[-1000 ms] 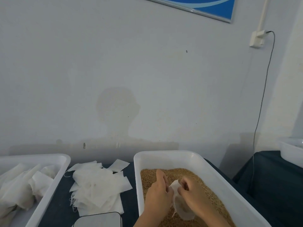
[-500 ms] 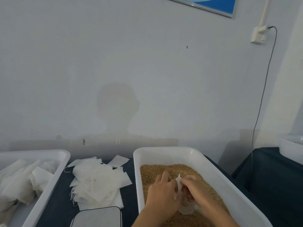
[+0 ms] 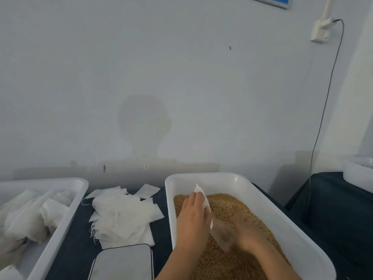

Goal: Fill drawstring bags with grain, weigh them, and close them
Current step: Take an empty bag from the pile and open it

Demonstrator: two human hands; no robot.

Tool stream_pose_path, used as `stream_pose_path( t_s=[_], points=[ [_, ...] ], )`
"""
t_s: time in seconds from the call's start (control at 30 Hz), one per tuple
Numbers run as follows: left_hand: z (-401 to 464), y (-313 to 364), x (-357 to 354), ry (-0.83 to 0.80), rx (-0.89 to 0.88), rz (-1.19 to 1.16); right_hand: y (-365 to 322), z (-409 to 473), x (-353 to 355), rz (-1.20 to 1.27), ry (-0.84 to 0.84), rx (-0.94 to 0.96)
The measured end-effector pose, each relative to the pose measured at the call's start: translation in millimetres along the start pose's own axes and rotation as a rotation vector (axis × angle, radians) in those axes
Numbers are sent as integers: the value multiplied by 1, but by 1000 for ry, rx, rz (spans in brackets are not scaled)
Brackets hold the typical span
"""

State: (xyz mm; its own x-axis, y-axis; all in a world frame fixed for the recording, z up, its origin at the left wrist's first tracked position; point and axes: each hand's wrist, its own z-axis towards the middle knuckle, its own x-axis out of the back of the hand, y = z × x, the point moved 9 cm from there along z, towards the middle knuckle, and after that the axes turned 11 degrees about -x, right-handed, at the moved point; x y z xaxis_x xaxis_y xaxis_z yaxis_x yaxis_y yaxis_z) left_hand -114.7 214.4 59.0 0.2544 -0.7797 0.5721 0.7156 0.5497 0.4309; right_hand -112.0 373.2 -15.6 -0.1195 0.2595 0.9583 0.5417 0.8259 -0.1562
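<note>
A small white bag (image 3: pixel 203 201) is held upright over a white tub (image 3: pixel 262 205) of brown grain (image 3: pixel 232 207) at five o'clock in the head view, its upper corner rising above the fingers of the left hand (image 3: pixel 191 221), which are wrapped round its edge. The right hand (image 3: pixel 240 231) is seen just to the right, low against the grain and beside the bag's lower part — it is blurred, so whether it is spread or closed round anything cannot be told.

A loose pile of flat empty bags (image 3: pixel 123 217) is spread on the dark blue cloth (image 3: pixel 78 249) at seven o'clock, between the grain tub and a second white tub (image 3: pixel 66 221) at eight o'clock, in which bunched white bags (image 3: pixel 30 217) are heaped. A flat grey scale (image 3: pixel 123 263) is set at six o'clock, touching the pile's near edge. A third tub (image 3: pixel 357 176) is glimpsed at three o'clock — its contents are not made out. A grey cable (image 3: pixel 323 110) is run down the wall from a socket (image 3: pixel 321 29) at one o'clock.
</note>
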Motion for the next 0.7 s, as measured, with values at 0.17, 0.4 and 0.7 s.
stream_pose_path(
  t_s=[0.17, 0.4, 0.7],
  points=[
    [-8, -20, -24, -223, 180, 65, 1, -8, 5, -215, 49, 9],
    [-24, -19, -51, -589, 165, 255, -1, -18, 48, -211, 273, 56],
    [-20, -28, -43, -404, 306, 91, -16, -22, 55, -418, 299, 17]
  ],
)
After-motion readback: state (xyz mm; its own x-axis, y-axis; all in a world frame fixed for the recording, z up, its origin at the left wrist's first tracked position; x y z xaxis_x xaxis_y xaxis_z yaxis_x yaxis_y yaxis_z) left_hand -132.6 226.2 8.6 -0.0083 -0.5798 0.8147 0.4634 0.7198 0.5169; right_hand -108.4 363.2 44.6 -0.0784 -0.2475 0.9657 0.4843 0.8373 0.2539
